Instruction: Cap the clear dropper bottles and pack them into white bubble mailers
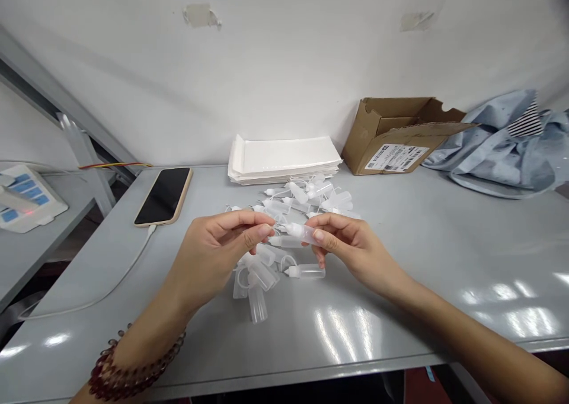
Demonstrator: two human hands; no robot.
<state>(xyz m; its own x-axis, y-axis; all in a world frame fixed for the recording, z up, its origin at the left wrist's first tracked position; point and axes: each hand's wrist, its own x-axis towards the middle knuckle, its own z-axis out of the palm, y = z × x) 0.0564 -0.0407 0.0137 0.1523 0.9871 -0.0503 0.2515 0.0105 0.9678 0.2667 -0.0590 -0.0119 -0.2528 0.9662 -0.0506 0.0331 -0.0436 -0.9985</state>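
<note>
Between the thumb and fingers of my right hand (342, 242) is a small translucent bottle (301, 232), lying nearly level with its white, needle-tipped end toward the left. The fingertips of my left hand (226, 238) are pinched together right beside that tip; whatever they grip is too small to make out. Under and around both hands lies a loose pile of similar bottles (258, 303), several with thin looped cap straps. One bottle (309, 271) rests just below my right fingers.
White flat packets (284, 155) are stacked by the wall. An open cardboard box (391, 137) and blue-grey cloth (498, 149) stand behind on the right. A phone (163, 196) with a white cable (120, 279) lies left on the grey table (413, 327). A power strip (26, 196) is farther left.
</note>
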